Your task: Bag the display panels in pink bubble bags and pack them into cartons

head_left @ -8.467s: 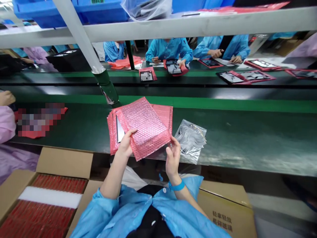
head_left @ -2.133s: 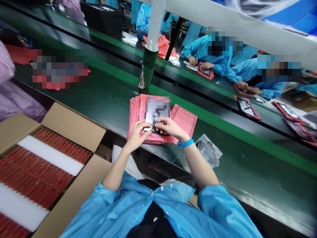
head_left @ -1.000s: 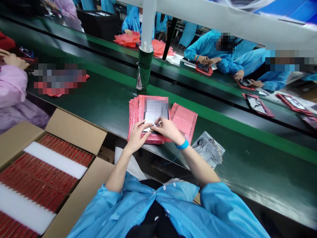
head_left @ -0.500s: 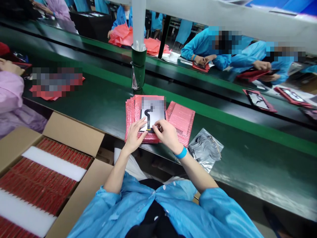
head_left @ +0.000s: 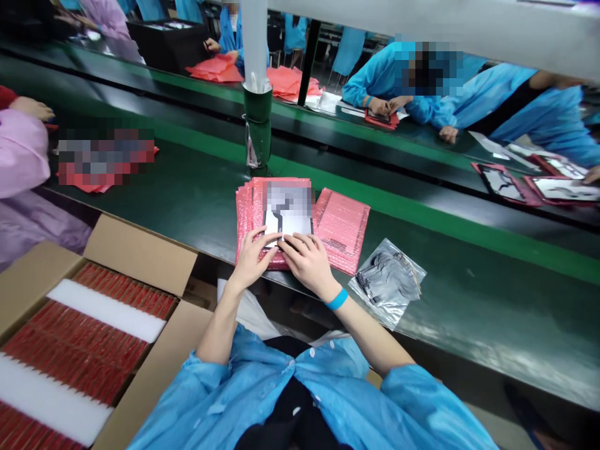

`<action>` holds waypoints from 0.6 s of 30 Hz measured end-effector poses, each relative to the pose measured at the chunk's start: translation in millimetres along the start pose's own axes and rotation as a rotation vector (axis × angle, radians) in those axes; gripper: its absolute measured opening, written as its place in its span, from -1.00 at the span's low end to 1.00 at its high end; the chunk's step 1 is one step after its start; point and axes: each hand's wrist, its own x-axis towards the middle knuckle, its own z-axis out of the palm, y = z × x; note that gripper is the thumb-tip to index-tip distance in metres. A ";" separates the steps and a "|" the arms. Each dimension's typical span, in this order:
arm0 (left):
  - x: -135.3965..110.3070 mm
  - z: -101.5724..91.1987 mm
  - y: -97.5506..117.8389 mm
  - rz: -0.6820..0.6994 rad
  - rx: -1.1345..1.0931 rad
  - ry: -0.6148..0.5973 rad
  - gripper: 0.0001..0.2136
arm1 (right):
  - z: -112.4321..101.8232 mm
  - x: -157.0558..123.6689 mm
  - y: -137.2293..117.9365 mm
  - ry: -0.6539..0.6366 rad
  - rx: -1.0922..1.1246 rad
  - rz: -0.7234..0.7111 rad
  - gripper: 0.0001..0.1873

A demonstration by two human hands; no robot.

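A stack of pink bubble mailers [head_left: 244,219] lies on the dark green conveyor belt [head_left: 469,306], with a flat white-and-black item [head_left: 287,215] on top, partly blurred out. My left hand [head_left: 250,259] rests on the stack's lower left, its fingertips at the item's lower edge. My right hand [head_left: 304,262] lies beside it, fingers over that same edge. A second pile of pink bubble mailers [head_left: 342,230] sits just to the right. Further right lies a small heap of silvery printed bags [head_left: 387,282].
An open cardboard box [head_left: 140,256] at lower left holds rows of red packets and white foam strips. A green post [head_left: 257,125] stands beyond the belt. A pink-sleeved person [head_left: 21,156] works at left. Blue-clad co-workers [head_left: 520,106] handle red-framed items along a farther belt.
My right hand has slid left and down, now lying closer to my left hand along the item's lower edge. The view has turned slightly. Co-workers across the belt have shifted.
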 end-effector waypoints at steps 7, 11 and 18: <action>-3.8 3.4 -3.4 -0.048 -0.082 0.031 -0.67 | 8.2 -52.4 53.9 0.293 0.106 0.401 -0.46; -4.3 5.1 -5.0 -0.051 -0.075 0.046 -0.67 | 5.4 -76.5 82.6 0.146 -0.031 0.479 -0.42; 2.5 -2.7 3.5 -0.018 -0.083 0.042 -0.64 | -27.1 -64.4 115.0 0.090 0.183 0.542 -0.71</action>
